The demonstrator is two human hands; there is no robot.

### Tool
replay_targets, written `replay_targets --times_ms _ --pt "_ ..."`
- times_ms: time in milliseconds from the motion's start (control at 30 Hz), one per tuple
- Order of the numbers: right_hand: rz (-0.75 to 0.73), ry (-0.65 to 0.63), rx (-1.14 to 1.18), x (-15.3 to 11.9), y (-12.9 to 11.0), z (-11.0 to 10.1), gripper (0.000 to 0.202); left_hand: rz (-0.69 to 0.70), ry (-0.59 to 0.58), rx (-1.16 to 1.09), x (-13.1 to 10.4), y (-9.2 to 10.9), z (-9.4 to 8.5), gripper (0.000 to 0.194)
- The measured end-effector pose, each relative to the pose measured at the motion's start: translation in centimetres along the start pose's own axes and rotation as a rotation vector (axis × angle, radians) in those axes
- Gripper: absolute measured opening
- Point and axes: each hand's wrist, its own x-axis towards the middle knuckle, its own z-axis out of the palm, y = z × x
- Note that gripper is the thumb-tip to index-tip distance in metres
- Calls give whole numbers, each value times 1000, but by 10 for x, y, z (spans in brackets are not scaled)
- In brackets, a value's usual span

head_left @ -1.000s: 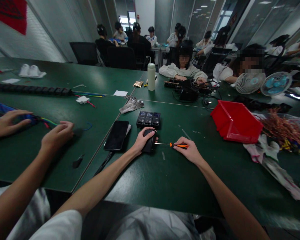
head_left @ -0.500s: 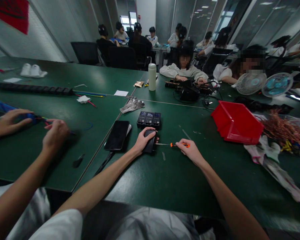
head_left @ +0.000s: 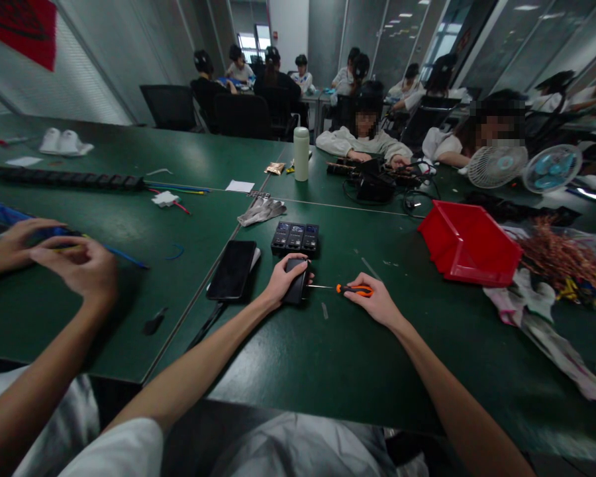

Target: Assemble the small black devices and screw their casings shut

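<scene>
My left hand (head_left: 281, 281) is closed around a small black box-shaped device (head_left: 296, 285) on the green table, thumb over its top edge. From the right, my right hand (head_left: 377, 303) grips the orange and black handle of a screwdriver (head_left: 357, 290). Its thin shaft lies level and its tip meets the right side of the black device; the exact contact spot is too small to make out. Just behind the device sits a black unit with three sections (head_left: 296, 238). A dark-screened phone (head_left: 232, 270) lies left of my left hand, with a cable at its lower end.
At left, a co-worker's hands (head_left: 79, 262) handle coloured wires. A grey glove (head_left: 262, 212) and a pale green bottle (head_left: 301, 156) are farther back. A red bin (head_left: 469, 244), copper wire (head_left: 559, 253) and gloves (head_left: 531, 305) are at right. People sit across the table.
My right hand's fingers have shifted on the screwdriver, showing more of its handle. My left hand and the device stay put. The co-worker's right hand has moved left along the wires.
</scene>
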Motion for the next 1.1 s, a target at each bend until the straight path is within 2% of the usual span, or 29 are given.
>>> replay_targets --times_ms 300,467,567,700,767,1000,1100 --pt "-80 -4 -7 -3 1 2 17 -34 -48 -29 0 0 -3 42" --pt "-128 36 -2 -3 4 3 16 -30 -36 -64 2 0 -3 42" --pt "-50 48 101 -2 1 4 19 -33 -40 -100 2 0 -2 41" --pt "147 34 436 -1 0 7 27 -30 -33 -113 2 -1 -2 41" --pt "208 38 511 -1 2 8 30 -18 -28 -100 2 -2 -2 41" --pt "233 -5 229 -1 3 4 33 5 -6 -99 3 -2 -3 42" --pt "182 1 125 -1 -3 2 30 -4 -3 -104 3 -1 -3 40"
